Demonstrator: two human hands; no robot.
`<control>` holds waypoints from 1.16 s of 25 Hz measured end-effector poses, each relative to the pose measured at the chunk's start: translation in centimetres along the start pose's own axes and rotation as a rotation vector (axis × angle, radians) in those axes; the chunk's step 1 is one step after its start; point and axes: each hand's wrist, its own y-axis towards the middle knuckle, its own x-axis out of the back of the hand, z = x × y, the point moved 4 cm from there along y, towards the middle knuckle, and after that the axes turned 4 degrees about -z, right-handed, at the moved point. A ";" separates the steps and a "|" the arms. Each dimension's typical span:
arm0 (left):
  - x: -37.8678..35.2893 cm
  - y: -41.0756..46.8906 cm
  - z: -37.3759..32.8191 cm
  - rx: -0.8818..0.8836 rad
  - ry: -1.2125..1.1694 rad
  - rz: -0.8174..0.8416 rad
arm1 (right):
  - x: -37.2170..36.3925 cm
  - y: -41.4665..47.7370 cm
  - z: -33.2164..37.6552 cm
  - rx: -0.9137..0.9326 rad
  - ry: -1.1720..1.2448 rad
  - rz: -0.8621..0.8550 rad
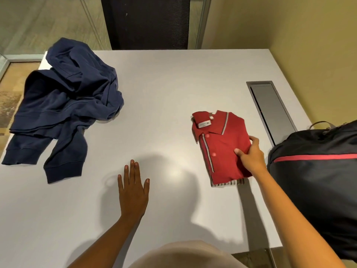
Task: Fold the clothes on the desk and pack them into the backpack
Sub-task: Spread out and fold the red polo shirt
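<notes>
head view: the folded red polo shirt (pixel 222 146) lies on the right half of the desk (pixel 164 84), collar away from the person and striped hem toward them, so its long axis runs near to far with a slight lean to the left at the far end. the right hand (pixel 251 157) grips its right edge, thumb on top of the cloth and fingers curled round the side. the left hand (pixel 133 190) rests flat on the bare desk with fingers straight, holding nothing, well apart from the shirt. the backpack (pixel 313 180) sits at the desk's right edge, just beside the right hand and to the right of the shirt (whether its opening is unzipped cannot be told from here). so the carry looks like a short move rightward, and the right hand is the nearer one. the navy sweatshirt (pixel 63 105) lies crumpled at the far left, nearer the left hand, not yet folded.

counted: two garments, one folded and one not; one backpack; two hands.
</notes>
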 end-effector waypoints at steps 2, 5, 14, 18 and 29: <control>0.1 0.0 0.0 0.002 0.008 0.000 | -0.5 1.1 -2.0 -0.058 -0.100 0.060; 0.2 0.0 -0.1 -0.006 0.007 0.000 | -1.0 1.5 -1.7 0.088 -0.345 -0.085; 0.0 0.1 0.0 0.000 0.001 0.003 | -7.2 0.9 0.1 0.596 -0.658 -0.052; -0.1 0.1 -0.6 0.028 -0.012 0.022 | -8.0 1.3 0.2 0.518 -0.695 -0.033; -1.3 -1.0 -11.5 -0.610 -0.225 0.356 | -4.0 -5.7 -5.4 0.858 -0.602 -0.050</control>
